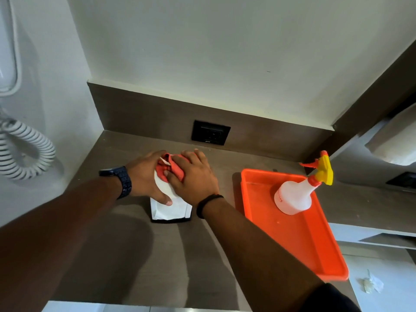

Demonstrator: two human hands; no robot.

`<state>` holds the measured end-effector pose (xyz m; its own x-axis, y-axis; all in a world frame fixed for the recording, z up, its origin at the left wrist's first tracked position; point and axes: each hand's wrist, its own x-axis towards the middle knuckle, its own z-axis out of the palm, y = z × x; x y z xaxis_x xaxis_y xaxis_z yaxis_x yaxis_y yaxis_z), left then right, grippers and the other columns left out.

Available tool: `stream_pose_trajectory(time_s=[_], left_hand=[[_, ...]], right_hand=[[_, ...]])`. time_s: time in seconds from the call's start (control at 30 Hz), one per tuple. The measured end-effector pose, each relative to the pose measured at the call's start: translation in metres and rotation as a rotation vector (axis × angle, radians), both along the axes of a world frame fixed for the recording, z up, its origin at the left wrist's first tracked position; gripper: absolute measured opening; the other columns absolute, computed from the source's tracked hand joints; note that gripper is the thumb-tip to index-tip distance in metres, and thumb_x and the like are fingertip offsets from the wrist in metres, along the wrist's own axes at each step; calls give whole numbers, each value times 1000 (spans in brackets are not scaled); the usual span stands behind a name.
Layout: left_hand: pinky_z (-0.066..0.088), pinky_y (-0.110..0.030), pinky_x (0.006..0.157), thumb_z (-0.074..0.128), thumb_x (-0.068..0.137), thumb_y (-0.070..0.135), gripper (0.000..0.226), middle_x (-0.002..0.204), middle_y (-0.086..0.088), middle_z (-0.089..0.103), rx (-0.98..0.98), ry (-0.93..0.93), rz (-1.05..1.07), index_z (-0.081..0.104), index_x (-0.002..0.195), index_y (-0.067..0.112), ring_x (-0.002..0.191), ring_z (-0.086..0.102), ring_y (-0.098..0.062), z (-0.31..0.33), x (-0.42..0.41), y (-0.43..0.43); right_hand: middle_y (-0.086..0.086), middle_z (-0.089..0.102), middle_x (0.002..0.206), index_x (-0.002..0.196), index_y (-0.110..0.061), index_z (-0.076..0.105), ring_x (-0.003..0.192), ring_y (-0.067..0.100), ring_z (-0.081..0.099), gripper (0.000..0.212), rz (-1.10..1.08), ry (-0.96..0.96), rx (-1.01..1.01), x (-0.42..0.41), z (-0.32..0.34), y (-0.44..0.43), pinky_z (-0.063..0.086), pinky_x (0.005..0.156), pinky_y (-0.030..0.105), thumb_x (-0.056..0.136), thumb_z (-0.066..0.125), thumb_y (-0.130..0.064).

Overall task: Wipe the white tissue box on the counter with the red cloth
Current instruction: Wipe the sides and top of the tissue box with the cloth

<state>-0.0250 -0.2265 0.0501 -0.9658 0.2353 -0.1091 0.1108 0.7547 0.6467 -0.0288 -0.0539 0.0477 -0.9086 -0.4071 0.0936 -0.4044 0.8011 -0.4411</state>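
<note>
A white tissue box with a black base stands on the brown counter, near its middle. My left hand grips the box's left side, thumb on its front face. My right hand lies flat on top of the box and presses the red cloth onto it. The cloth is bunched between the two hands, and most of the box's top is hidden under them.
An orange tray sits to the right and juts past the counter's edge; a white spray bottle with a yellow-and-red trigger stands in it. A black socket is on the back panel. A coiled phone cord hangs at the left wall.
</note>
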Motion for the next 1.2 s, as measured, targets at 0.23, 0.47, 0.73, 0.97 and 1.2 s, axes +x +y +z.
stream_pose_trajectory(time_s=[0.23,0.47,0.73,0.97,1.2], left_hand=[[44,-31,86,84,24,66,114,115,13,47,-60,-32,43,40,124,33,102,52,-14,0,1,-1],[42,-32,90,83,28,68,128,136,2,45,-90,-25,38,32,138,28,106,44,-13,-3,1,1],[45,-39,96,89,29,60,120,133,1,47,-73,-15,101,38,132,27,110,49,-18,-6,2,0],[42,-36,95,89,32,60,128,143,-3,40,-115,-22,124,31,139,25,119,46,-23,-8,4,3],[42,-37,95,93,34,53,120,140,-3,43,-105,-5,175,35,136,26,118,47,-23,-8,8,0]], right_hand=[[6,56,140,132,-20,58,141,32,38,45,-100,-26,-64,0,-3,-14,28,119,43,94,49,-43],[10,61,136,130,-16,62,136,32,45,44,113,80,-52,-1,-11,17,33,118,45,93,57,-38],[8,58,137,129,-19,62,139,33,37,40,-64,-21,-138,0,-3,-13,36,113,45,93,55,-35],[11,63,132,125,-13,65,131,30,45,39,65,22,-158,3,-8,13,35,115,39,92,62,-33],[10,62,132,125,-15,66,132,33,41,36,11,-13,-194,1,-5,-8,32,111,38,92,61,-29]])
